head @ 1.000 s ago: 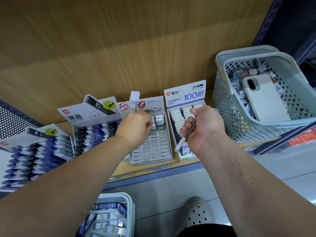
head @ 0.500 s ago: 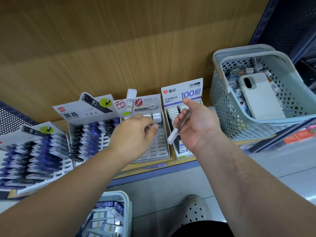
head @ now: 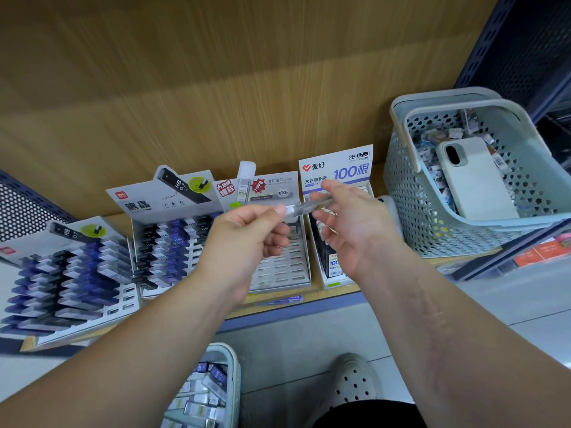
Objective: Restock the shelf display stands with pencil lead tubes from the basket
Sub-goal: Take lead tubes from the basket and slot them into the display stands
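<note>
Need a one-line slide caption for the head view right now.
Left hand and right hand hold one pencil lead tube over the grey display stand.

Single head-worn wide-angle cam; it looked fwd & down over both forearms. It faced a wooden back panel [head: 247, 88] that filled the top half, w/ the shelf [head: 278, 307] below it. Left hand [head: 247, 236] & right hand [head: 355, 230], a lead tube [head: 309, 207] held between them, sat mid-frame, close to the lens. Display stands [head: 278, 270] lay just beyond. The shelf basket [head: 411, 211] stood at right; the lower basket [head: 236, 381] & a shoe [head: 352, 384] sat at the bottom edge, nearly under the cam.
</note>
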Available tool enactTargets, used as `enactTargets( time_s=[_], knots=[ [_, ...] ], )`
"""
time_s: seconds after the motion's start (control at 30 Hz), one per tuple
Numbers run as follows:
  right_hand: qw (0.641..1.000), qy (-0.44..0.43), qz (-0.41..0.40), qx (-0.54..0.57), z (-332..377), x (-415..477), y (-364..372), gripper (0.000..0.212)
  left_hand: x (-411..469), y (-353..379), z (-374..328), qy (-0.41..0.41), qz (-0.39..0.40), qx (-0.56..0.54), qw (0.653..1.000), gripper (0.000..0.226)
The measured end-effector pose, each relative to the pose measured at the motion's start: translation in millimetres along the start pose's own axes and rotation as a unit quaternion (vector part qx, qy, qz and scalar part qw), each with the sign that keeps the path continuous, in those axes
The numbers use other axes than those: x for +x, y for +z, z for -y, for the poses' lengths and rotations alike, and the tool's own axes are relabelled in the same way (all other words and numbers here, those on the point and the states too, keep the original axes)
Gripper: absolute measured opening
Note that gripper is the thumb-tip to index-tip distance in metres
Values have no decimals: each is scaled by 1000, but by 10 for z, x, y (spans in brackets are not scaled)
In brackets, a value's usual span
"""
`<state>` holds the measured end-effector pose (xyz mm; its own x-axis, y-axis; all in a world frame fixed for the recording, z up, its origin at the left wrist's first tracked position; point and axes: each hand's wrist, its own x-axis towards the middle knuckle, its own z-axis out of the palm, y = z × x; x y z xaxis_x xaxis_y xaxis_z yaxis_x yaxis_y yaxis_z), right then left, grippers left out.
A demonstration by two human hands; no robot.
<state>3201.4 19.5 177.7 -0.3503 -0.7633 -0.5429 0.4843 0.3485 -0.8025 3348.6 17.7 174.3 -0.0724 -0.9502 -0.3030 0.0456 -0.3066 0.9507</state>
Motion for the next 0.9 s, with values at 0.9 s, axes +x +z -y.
enactTargets(
  time_s=[0.9],
  knots=[
    [783, -145, -162, -583, -496, 285, -531, 63, 817, -120, 214, 314, 96, 576, 749, 11]
  ],
)
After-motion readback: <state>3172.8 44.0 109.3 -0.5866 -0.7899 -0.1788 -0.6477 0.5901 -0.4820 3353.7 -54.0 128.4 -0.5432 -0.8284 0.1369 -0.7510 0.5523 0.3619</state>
